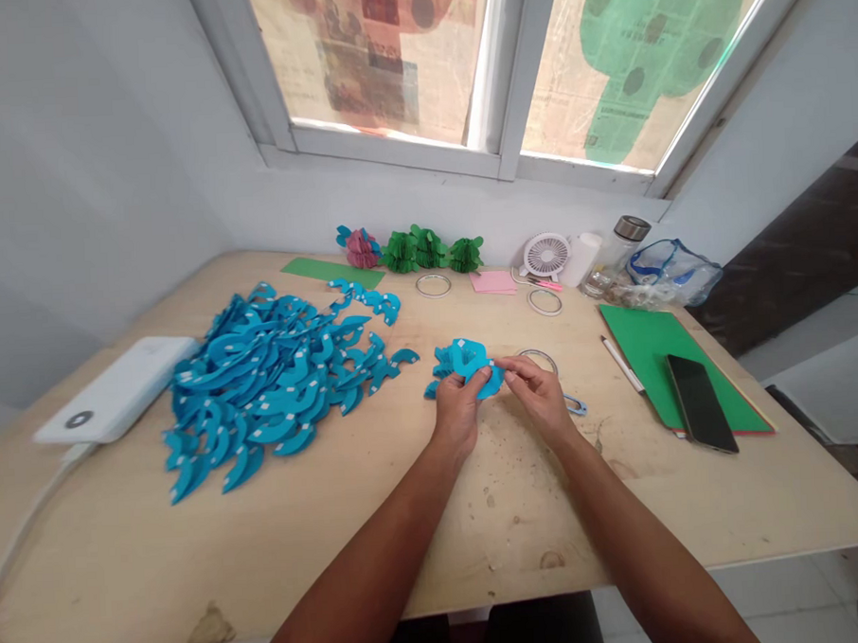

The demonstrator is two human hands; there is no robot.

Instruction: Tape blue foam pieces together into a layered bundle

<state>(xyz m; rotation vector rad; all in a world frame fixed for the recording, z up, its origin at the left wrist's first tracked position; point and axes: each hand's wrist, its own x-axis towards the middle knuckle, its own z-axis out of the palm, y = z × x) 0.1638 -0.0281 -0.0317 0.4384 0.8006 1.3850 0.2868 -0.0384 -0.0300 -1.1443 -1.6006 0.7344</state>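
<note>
My left hand (458, 405) is closed on a layered blue paper piece (468, 357) with small white squares on it, thumb on top. At its right edge, my right hand (535, 390) pinches with thumb and index finger; the fingertips meet the blue paper there. Part of the piece is hidden behind the left hand. To the left lies a large heap of blue paper crescents (260, 367), many with white squares. Just beyond the right hand, a roll of tape (537, 358) rests partly covered, and a light-blue tool (576, 405) lies beside the wrist.
A white power bank (119, 387) with a cable sits at left. Green and pink paper ornaments (400, 253), a small fan (547, 256) and a bottle (619, 242) line the wall. Right are green sheets (658, 349), a phone (701, 402) and a pen (622, 364).
</note>
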